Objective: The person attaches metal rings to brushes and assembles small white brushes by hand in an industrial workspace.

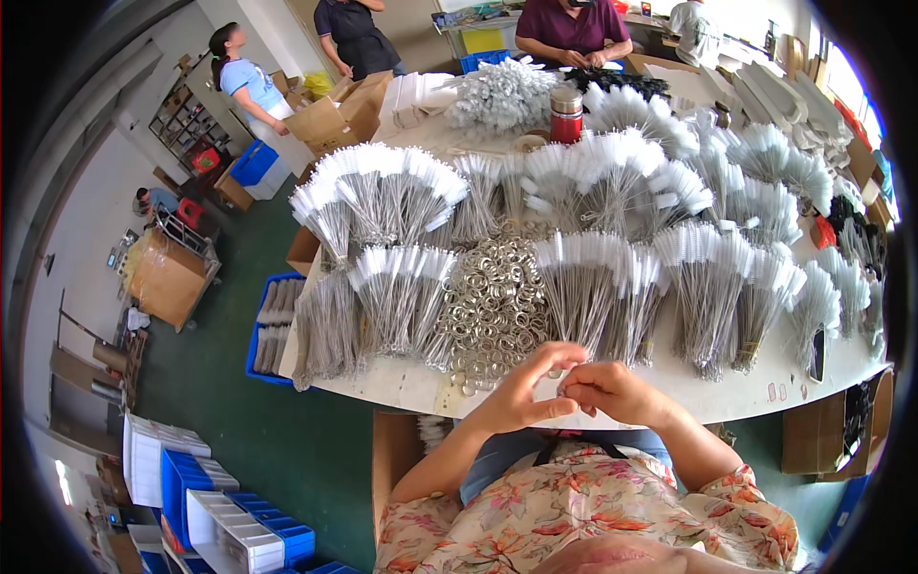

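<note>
Both hands meet over the front edge of the white table (421,389). My left hand (531,390) is open, its fingers curved and its thumb apart, close beside the right. The fingers of my right hand (612,392) are pinched together; a tiny shiny bit shows at their tips, too small to name. Just beyond the hands lies a heap of metal rings (497,311). Bundles of thin wire brushes with white bristles flank it, one on the left (402,292) and one on the right (583,282).
More brush bundles (612,187) stand behind, near a red flask (566,117). A dark phone (818,354) leans at the right. Blue crates (273,330) sit by the table's left side, a cardboard box (837,430) at lower right. A co-worker in maroon (574,33) works across the table.
</note>
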The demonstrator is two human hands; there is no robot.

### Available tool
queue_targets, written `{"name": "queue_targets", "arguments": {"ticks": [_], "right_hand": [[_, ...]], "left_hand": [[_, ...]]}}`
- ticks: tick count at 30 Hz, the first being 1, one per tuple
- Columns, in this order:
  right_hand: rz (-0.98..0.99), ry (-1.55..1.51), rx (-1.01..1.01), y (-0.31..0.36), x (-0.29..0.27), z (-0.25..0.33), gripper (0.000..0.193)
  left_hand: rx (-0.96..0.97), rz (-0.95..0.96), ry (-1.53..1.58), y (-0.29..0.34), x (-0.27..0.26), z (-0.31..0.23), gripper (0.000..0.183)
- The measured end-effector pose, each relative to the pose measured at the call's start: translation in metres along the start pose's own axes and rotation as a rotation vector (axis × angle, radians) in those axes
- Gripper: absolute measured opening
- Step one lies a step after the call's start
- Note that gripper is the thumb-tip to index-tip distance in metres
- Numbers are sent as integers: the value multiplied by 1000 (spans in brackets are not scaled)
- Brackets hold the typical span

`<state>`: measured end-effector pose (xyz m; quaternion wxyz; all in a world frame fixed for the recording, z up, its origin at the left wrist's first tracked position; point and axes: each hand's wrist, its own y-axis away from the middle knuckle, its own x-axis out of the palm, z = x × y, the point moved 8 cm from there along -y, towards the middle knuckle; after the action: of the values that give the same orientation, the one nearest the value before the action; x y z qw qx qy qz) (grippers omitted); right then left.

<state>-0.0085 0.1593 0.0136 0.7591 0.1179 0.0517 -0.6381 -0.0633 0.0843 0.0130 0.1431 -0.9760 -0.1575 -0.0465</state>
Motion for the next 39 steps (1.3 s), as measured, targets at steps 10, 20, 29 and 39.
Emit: {"name": "queue_targets", "arguments": {"ticks": [10, 20, 29, 39], "right_hand": [[305, -474, 311, 26, 28, -37, 22], [-24, 1388, 255, 68, -9, -82, 5], [-140, 1162, 158, 63, -15, -89, 6], [-217, 604, 172, 58, -13, -73, 13]], "left_hand": [[305, -3, -532, 24, 17, -23, 21], [-202, -393, -1300, 40, -92, 57, 20], [128, -499, -1340, 22, -81, 41, 17], [118, -640, -1301, 20, -81, -5, 21]]}}
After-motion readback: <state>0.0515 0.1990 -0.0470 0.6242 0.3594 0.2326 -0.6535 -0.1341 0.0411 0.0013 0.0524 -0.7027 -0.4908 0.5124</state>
